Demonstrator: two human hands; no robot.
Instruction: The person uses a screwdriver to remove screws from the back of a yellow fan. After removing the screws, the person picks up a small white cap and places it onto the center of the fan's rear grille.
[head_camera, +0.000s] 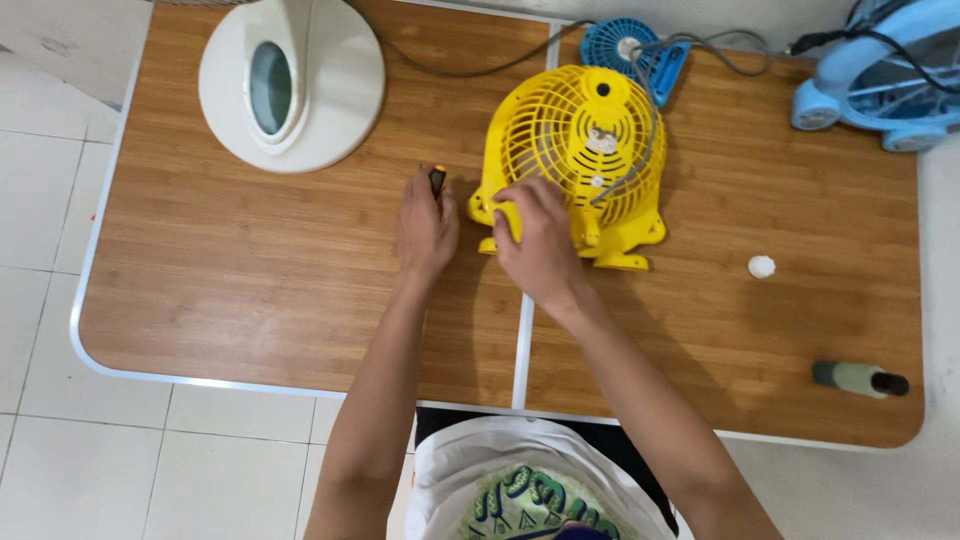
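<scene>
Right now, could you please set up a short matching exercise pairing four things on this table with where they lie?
Things:
1. yellow fan
2. white fan base
3. small white cap
4. green-handled tool

Places:
A. near right corner of the table
B. far left corner
C. centre, under the right hand
D. alone on bare wood, right of the yellow fan

Pairs: 1-C, 2-B, 3-D, 4-A

Bright even light, soft shadows, sharp focus, mild edge distortion
</scene>
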